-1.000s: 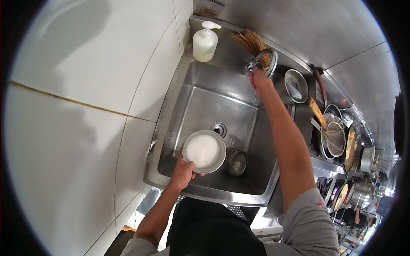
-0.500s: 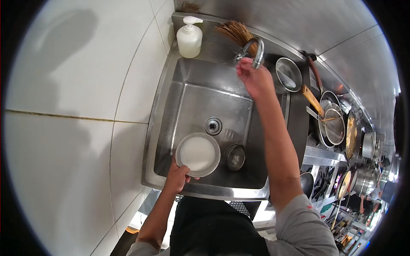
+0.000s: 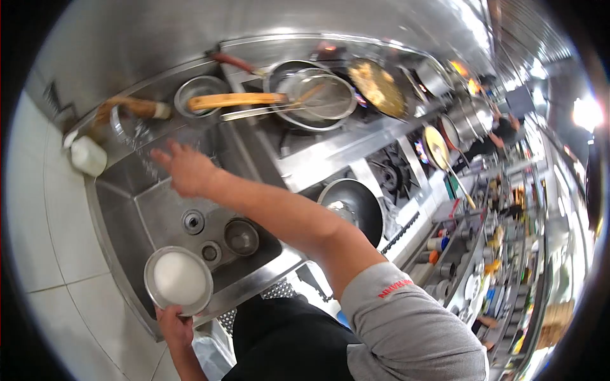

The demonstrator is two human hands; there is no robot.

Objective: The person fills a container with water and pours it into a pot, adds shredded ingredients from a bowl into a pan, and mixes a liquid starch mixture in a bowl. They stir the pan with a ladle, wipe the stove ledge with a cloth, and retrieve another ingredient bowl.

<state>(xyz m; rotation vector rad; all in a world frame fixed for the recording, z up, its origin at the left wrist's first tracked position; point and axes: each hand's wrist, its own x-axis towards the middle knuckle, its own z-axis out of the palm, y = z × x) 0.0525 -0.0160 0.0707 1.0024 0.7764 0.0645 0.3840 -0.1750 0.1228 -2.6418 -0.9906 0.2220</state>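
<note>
My left hand grips the near rim of a round metal bowl with cloudy white contents, held over the front left of the steel sink. Over the sink's far right part, my right hand holds nothing, its fingers stretched out and apart. The tap is just beyond those fingers, blurred. In the sink I see a drain, a small metal bowl and a small round item whose kind I cannot make out.
A pump bottle and a straw brush stand behind the sink, beside a metal pot. Rightward is a stove with a wooden-handled strainer, a pan of food and a wok. Another person is farther off.
The view has swung right, bringing more of the stove into sight. My right hand has come off the tap and its fingers have spread. My left hand still holds the bowl.
</note>
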